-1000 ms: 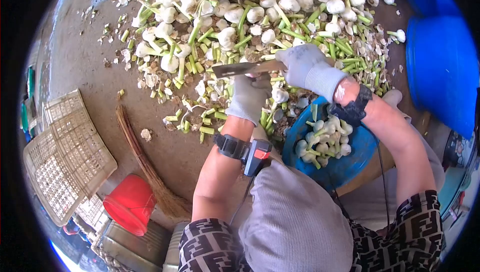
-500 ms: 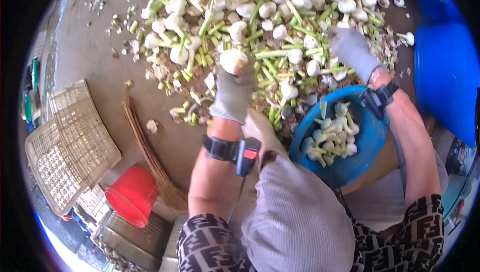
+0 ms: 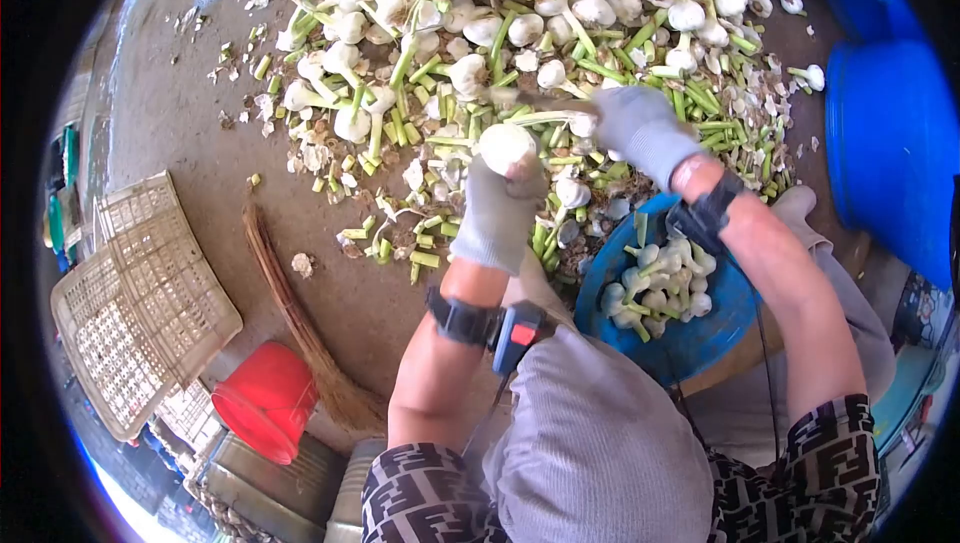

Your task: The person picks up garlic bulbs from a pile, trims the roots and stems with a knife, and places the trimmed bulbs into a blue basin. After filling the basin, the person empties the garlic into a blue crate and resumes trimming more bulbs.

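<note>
My left hand point(image 3: 497, 205), in a grey knit glove, is closed around a large white garlic bulb point(image 3: 507, 148) that shows above the fingers. My right hand point(image 3: 643, 128), gloved the same way, is closed on a knife point(image 3: 540, 100). Its blurred blade points left, just above the bulb and apart from it. Beyond both hands lies a wide heap of garlic bulbs point(image 3: 595, 11) with green stems, cut stem pieces and papery skins. Below my right wrist, a blue basin point(image 3: 735, 308) holds several trimmed garlic bulbs point(image 3: 660, 283).
A large blue barrel point(image 3: 890, 153) stands at the right. On the left are pale plastic crates point(image 3: 150, 293), a red bucket point(image 3: 265, 398) and a straw broom point(image 3: 310, 333) on the concrete floor point(image 3: 190, 123). Metal tins point(image 3: 275, 483) stand at the lower left.
My right hand has moved left and down from the heap's right side, bringing the knife toward the bulb. My left hand has shifted slightly right and down with its bulb.
</note>
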`<state>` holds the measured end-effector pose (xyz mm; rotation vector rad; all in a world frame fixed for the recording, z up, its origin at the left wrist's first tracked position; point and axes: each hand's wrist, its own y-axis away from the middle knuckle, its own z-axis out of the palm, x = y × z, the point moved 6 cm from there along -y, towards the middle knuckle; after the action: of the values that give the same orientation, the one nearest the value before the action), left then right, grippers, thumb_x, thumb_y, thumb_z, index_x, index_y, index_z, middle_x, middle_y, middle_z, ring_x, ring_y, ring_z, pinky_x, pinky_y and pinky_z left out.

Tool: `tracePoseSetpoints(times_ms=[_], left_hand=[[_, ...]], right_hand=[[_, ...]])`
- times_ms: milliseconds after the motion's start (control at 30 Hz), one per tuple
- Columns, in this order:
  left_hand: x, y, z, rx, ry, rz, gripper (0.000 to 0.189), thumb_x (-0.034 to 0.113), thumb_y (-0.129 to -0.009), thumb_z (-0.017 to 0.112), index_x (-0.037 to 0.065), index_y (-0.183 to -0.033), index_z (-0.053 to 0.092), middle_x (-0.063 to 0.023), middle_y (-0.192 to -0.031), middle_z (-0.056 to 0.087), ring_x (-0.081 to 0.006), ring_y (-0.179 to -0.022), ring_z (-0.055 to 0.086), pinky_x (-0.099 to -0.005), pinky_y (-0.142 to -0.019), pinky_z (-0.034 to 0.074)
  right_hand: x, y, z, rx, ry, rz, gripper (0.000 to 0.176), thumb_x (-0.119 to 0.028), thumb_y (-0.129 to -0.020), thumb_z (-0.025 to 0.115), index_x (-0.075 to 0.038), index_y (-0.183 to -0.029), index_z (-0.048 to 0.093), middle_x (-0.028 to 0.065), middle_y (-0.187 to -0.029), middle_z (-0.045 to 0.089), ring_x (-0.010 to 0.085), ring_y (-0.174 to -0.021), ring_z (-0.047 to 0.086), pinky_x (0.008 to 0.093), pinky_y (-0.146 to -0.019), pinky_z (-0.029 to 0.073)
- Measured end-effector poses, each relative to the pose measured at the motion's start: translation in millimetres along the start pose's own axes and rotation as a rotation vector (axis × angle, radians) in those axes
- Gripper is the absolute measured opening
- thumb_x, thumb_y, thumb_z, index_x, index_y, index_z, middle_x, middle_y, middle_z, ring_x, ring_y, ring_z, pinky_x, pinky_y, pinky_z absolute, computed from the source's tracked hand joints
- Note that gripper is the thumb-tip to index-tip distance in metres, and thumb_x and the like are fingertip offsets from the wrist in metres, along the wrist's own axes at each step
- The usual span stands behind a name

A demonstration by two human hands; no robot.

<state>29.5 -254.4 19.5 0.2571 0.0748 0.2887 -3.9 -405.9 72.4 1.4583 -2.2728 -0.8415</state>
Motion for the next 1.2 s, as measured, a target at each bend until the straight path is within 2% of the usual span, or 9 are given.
tracePoseSetpoints(times_ms=[67, 100, 200, 267, 400, 600, 867, 967, 1200], left_hand=[[-1, 10, 32, 0.181, 0.028, -0.015, 0.022, 0.022, -0.088, 0.041, 0.003, -0.086, 0.052, -0.0005, -0.059, 0.047, -0.0039, -0.039, 0.036, -0.0167, -0.032, 0.030], [15, 12, 37, 0.186, -0.797, 0.196, 0.023, 0.022, -0.089, 0.040, 0.002, -0.088, 0.053, -0.0019, -0.062, 0.050, -0.0065, -0.043, 0.043, -0.0181, -0.037, 0.036], [-40, 6, 41, 0.207, -1.210, -0.314, 0.032, 0.028, -0.086, 0.054, 0.000, -0.101, 0.060, -0.0111, -0.083, 0.063, -0.0226, -0.081, 0.060, -0.0332, -0.074, 0.048], [-58, -3, 82, -0.187, -1.729, -0.398, 0.034, 0.029, -0.080, 0.063, 0.002, -0.101, 0.061, -0.0148, -0.088, 0.064, -0.0238, -0.084, 0.061, -0.0342, -0.075, 0.048], [-25, -68, 47, 0.143, -2.838, 0.130, 0.033, 0.023, -0.073, 0.065, 0.009, -0.103, 0.059, -0.0150, -0.099, 0.059, -0.0320, -0.089, 0.060, -0.0409, -0.073, 0.046], [-7, -79, 3, 0.275, -2.631, -0.212, 0.034, 0.024, -0.079, 0.059, 0.006, -0.106, 0.055, -0.0149, -0.098, 0.060, -0.0344, -0.087, 0.059, -0.0441, -0.074, 0.045], [-7, -26, 10, 0.265, -0.981, 0.092, 0.024, 0.013, -0.085, 0.056, 0.000, -0.104, 0.056, -0.0010, -0.081, 0.057, -0.0096, -0.073, 0.052, -0.0245, -0.063, 0.044], [19, -22, 15, 0.547, -1.391, 0.088, 0.011, 0.006, -0.075, 0.062, 0.000, -0.085, 0.060, -0.0050, -0.070, 0.061, -0.0121, -0.065, 0.056, -0.0257, -0.059, 0.046], [13, -11, 28, 0.114, -2.063, 0.321, 0.021, 0.003, -0.076, 0.057, 0.004, -0.096, 0.061, -0.0124, -0.087, 0.063, -0.0267, -0.080, 0.058, -0.0356, -0.070, 0.046]], right_hand=[[49, 0, 13, -0.027, -0.067, 0.214, 0.024, -0.020, -0.077, 0.054, -0.012, -0.099, 0.062, 0.0124, -0.098, 0.063, 0.0278, -0.094, 0.060, 0.0379, -0.081, 0.047], [63, 6, 13, 0.026, -0.097, 0.286, 0.028, -0.022, -0.076, 0.054, -0.013, -0.102, 0.061, 0.0135, -0.099, 0.063, 0.0293, -0.094, 0.060, 0.0388, -0.082, 0.047], [97, 28, 8, 0.157, -0.172, 0.333, 0.034, -0.027, -0.075, 0.052, -0.015, -0.107, 0.060, 0.0163, -0.102, 0.061, 0.0310, -0.095, 0.059, 0.0389, -0.083, 0.046], [111, 36, 8, 0.176, -0.242, 0.363, 0.035, -0.027, -0.075, 0.052, -0.015, -0.107, 0.060, 0.0169, -0.101, 0.061, 0.0318, -0.094, 0.059, 0.0390, -0.083, 0.046], [125, 48, 13, 0.281, -0.302, 0.389, 0.035, -0.029, -0.074, 0.054, -0.009, -0.102, 0.061, 0.0157, -0.091, 0.064, 0.0334, -0.084, 0.061, 0.0386, -0.073, 0.049], [121, 61, 14, 0.173, -0.327, 0.366, 0.034, -0.030, -0.073, 0.054, -0.008, -0.099, 0.062, 0.0173, -0.091, 0.063, 0.0330, -0.086, 0.060, 0.0391, -0.077, 0.048], [43, 43, 20, -0.130, -0.376, 0.200, 0.030, -0.027, -0.073, 0.054, -0.009, -0.096, 0.062, 0.0165, -0.098, 0.062, 0.0325, -0.092, 0.059, 0.0394, -0.083, 0.046], [28, 40, 19, -0.017, -0.298, 0.128, 0.027, -0.027, -0.074, 0.055, -0.010, -0.095, 0.061, 0.0144, -0.094, 0.063, 0.0305, -0.089, 0.060, 0.0388, -0.079, 0.047], [-14, 55, -19, 0.384, -0.239, -0.240, 0.014, -0.023, -0.072, 0.059, -0.011, -0.079, 0.057, 0.0093, -0.072, 0.060, 0.0301, -0.070, 0.060, 0.0409, -0.062, 0.047]])
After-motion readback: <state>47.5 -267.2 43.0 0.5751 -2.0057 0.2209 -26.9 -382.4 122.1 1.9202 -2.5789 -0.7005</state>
